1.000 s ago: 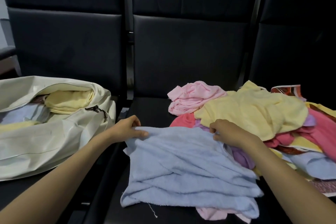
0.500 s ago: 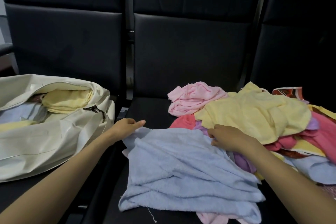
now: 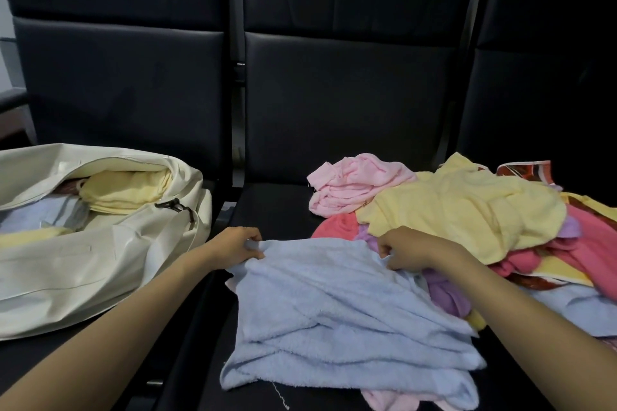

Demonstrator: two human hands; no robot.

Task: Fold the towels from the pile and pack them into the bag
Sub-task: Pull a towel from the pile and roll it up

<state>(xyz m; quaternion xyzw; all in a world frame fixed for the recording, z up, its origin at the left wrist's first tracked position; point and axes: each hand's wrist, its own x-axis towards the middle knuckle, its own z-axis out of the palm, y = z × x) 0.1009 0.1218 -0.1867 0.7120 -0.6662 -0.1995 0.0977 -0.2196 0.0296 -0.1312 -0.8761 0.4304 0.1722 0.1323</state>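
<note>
Towel [image 3: 334, 304], blue, lies lengthwise toward the person, far corners pinched by left hand [image 3: 233, 243] and right hand [image 3: 410, 250].

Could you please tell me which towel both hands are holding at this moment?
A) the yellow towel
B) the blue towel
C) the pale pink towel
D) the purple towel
B: the left hand and the right hand each pinch the far edge of the blue towel, which lies spread on the seat.
</note>
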